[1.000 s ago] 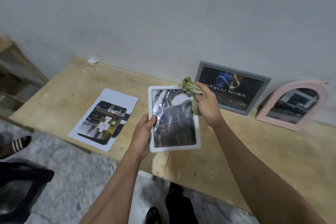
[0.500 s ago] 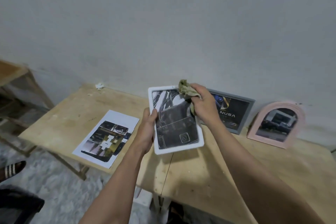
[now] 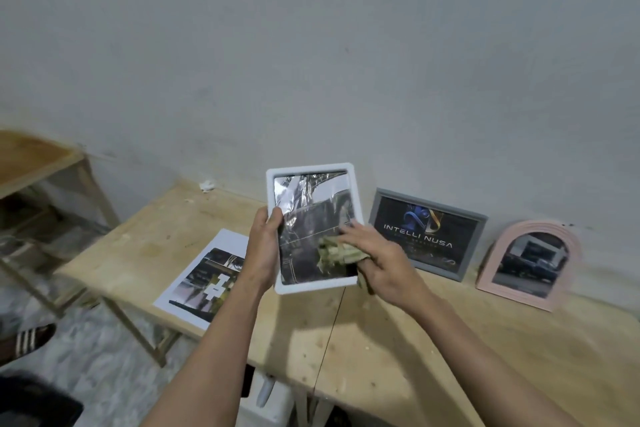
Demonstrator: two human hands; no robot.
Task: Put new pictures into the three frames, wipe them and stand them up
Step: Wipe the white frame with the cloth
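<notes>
Currently the left hand (image 3: 262, 250) grips the left edge of the white picture frame (image 3: 313, 173), thumb curled over its front, holding it tilted up above the front part of the wooden table (image 3: 398, 350). The right hand (image 3: 379, 262) presses a crumpled olive-green cloth (image 3: 337, 253) against the lower right of the frame's glass, its fingers bent over the cloth and holding it there. The glass shows a dark, glossy picture with pale reflections near the top.

Along the table's back edge, the grey picture frame (image 3: 427, 234) with the "INTELLI NUSA" print stands leaning against the wall (image 3: 311, 45). Just to its right, nearer the table's back right, the pink arched frame (image 3: 531, 265) also stands against the wall, holding a picture of a dark vehicle. The two standing frames are near each other but apart.

A printed sheet (image 3: 207, 277) lies flat at the table's front left edge, partly hidden behind the left forearm. A small white scrap (image 3: 207, 185) sits at the table's back left corner by the wall.
</notes>
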